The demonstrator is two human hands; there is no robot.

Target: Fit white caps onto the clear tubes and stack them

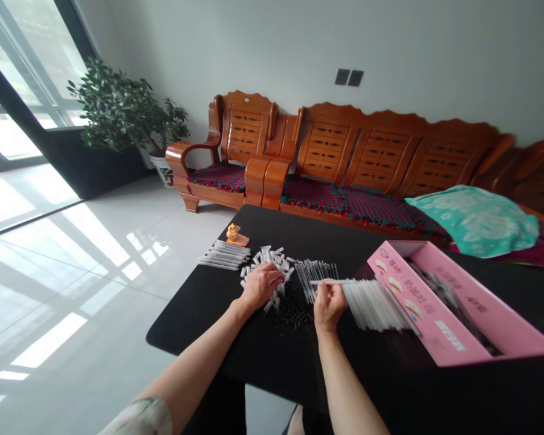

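Observation:
My right hand (330,307) is closed, pinching a thin whitish pen barrel (340,281) that lies nearly level across its fingertips. My left hand (262,284) rests over a heap of short white caps (272,258), its fingers bent and drawn together. What its fingertips grip, if anything, is hidden. Just below, between the hands, lies a scatter of small black plugs (294,311). Behind the right hand is a row of thin dark-and-clear pen refills (315,272). Many translucent tubes (376,305) lie side by side to its right. White finished-looking pens (224,255) lie beyond the left hand.
A pink open box (417,302) with greyish contents stands at the right of the black table (190,308). A small orange-yellow figurine (234,232) sits near the far left corner. Behind stand a wooden sofa (362,145) with a turquoise cloth (478,220) and a potted plant (122,112).

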